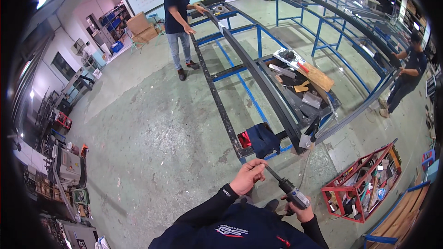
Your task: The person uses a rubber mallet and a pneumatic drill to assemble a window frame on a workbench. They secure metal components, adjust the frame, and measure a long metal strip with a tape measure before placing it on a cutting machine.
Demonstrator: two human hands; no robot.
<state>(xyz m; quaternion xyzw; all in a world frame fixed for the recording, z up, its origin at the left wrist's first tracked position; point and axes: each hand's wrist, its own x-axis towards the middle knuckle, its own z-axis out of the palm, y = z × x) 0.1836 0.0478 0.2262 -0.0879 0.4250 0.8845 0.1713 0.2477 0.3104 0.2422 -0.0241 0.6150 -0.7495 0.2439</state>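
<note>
My right hand is wrapped round the grip of a black and grey power drill, close in front of my body. From its nose a long dark bit points up and to the left. My left hand is closed, with thumb and fingers pinched at the far end of that bit. What exactly sits between the fingertips is too small to make out. Beyond my hands, a long dark metal frame rests on a blue steel work stand. Dark blue cloth hangs over the stand's near corner.
A red tool rack full of tools stands on the floor at right. One person touches the frame at far left; another holds its right side. A tray with a wooden board and loose parts lies inside the stand. Machines line the left wall.
</note>
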